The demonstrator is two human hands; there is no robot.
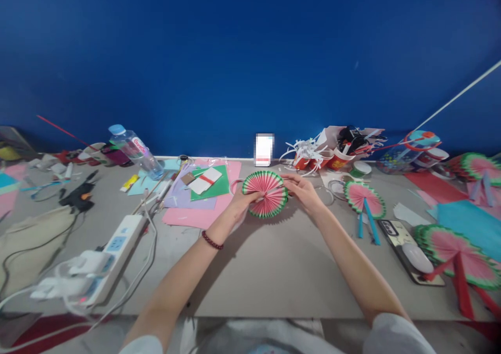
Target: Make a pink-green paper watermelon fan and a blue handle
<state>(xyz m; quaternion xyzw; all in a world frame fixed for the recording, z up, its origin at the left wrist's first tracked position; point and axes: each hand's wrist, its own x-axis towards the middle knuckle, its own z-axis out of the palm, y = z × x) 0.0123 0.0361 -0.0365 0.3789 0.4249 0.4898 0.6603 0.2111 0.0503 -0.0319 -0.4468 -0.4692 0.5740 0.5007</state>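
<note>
A round pleated paper fan point(268, 208), pink with a green and white zigzag rim, is held up over the middle of the table. My left hand point(247, 203) grips its left side, the thumb lying across the pleats near the centre. At the right edge, my right hand point(302, 191) has its fingertips closed on the green rim. The fan is spread into a nearly full disc. Its underside and the fingers behind it are hidden.
To the left are coloured paper sheets point(188, 217), a water bottle point(136, 150), a glue gun point(81, 193) and a power strip point(117, 255) with cables. On the right lie a finished-looking fan point(362, 195), a phone point(399, 249), a mouse point(417, 257) and cups point(340, 161).
</note>
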